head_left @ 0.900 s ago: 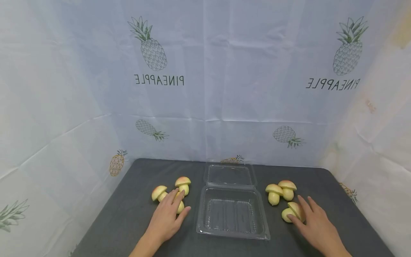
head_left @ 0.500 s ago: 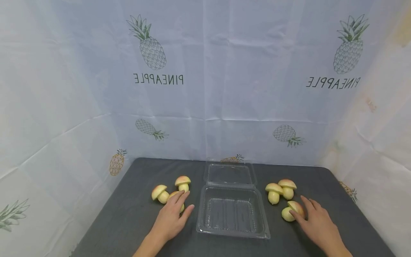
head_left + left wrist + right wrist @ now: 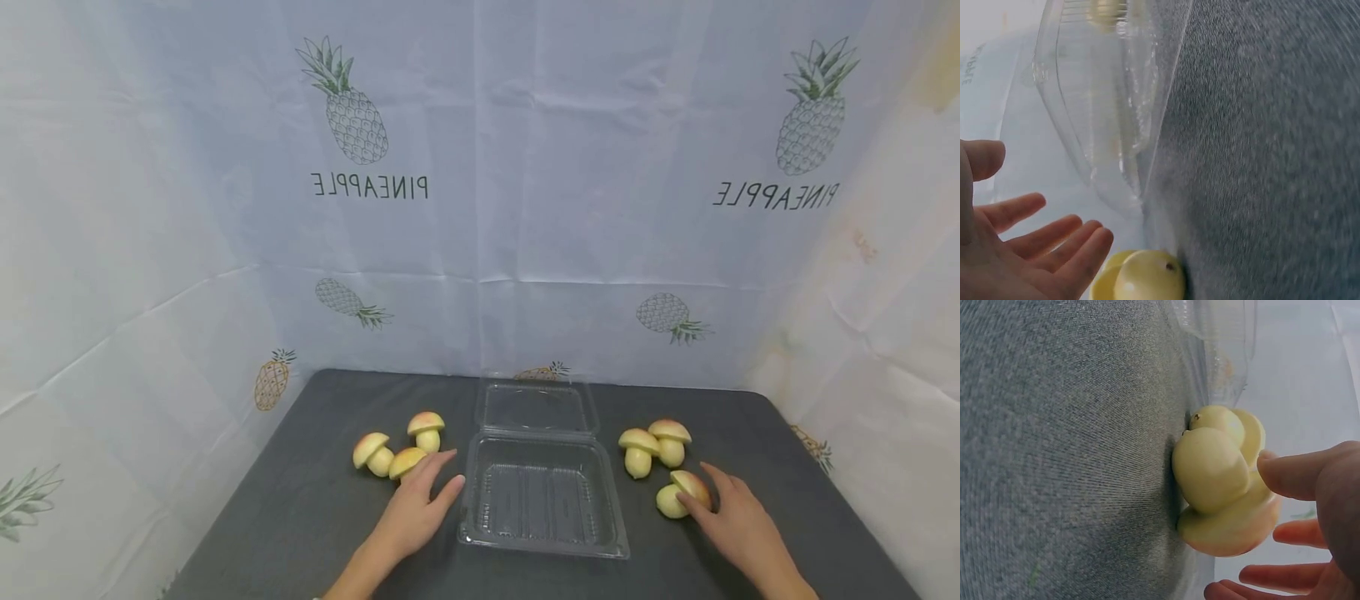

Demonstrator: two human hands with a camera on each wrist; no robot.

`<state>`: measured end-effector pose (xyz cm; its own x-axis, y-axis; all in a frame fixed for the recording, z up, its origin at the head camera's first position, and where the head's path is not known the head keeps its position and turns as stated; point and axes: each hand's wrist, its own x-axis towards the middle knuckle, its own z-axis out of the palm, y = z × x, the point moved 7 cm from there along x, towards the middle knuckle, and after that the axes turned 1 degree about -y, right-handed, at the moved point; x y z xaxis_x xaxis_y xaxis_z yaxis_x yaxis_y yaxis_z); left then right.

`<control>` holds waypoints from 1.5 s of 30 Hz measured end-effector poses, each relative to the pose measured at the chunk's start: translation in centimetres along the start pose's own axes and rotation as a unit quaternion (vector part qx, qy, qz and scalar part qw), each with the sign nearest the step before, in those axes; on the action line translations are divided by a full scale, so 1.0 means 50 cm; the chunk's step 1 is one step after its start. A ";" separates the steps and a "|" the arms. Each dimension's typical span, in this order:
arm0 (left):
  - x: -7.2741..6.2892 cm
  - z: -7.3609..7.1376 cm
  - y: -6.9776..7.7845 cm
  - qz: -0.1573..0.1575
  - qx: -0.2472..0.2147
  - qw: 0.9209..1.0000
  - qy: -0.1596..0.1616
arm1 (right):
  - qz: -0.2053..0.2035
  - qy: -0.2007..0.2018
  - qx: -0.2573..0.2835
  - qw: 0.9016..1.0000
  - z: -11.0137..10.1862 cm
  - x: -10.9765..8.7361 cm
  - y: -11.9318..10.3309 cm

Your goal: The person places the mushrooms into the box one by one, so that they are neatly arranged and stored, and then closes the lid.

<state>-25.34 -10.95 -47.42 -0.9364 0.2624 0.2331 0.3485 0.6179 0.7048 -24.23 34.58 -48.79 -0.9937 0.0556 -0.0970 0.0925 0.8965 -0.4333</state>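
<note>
My left hand [image 3: 412,512], fingers spread and empty, is between a red-and-yellow toy mushroom [image 3: 407,462] and the clear plastic clamshell box [image 3: 543,546]. Its fingers partly hide that mushroom in the head view; in the left wrist view a mushroom stem end [image 3: 1150,278] shows below the fingertips. My right hand [image 3: 738,525] is beside the nearest right-hand mushroom [image 3: 684,493]. In the right wrist view its thumb [image 3: 1291,475] overlaps the edge of this mushroom [image 3: 1210,472], while the other fingers extend past the cap, apart from it. The box's lid [image 3: 538,408] is folded back.
Two more mushrooms, one leaning [image 3: 372,453] and one upright [image 3: 426,432], are on the left. Behind the right hand's mushroom, another pair [image 3: 639,452] stands close together. A pineapple-print curtain [image 3: 525,225] surrounds the dark table [image 3: 285,517].
My left hand has slid right from over the left mushrooms toward the box, uncovering more of the near one. My right hand has barely shifted; the mushrooms keep their places.
</note>
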 end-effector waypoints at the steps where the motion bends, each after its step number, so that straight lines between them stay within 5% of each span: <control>1: 0.002 0.003 -0.002 -0.005 -0.012 1.000 -0.005 | 0.001 0.000 0.002 1.000 0.000 0.001 0.000; 12: 0.012 0.041 -0.009 -0.023 -0.121 0.990 -0.067 | 0.001 0.009 0.071 0.997 0.006 0.008 0.001; 26: 0.019 0.062 -0.017 -0.031 -0.182 0.980 -0.081 | 0.006 0.023 0.126 0.992 0.011 0.010 0.008; 45: 0.038 0.080 -0.019 -0.028 -0.226 0.971 -0.076 | -0.018 0.028 0.159 0.987 -0.023 -0.013 -0.066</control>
<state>-27.28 -8.09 -50.32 -0.9247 0.3651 0.1081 0.2110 0.2548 0.9437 -23.95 32.07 -46.26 -0.9978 0.0581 -0.0304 0.0629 0.7158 -0.6955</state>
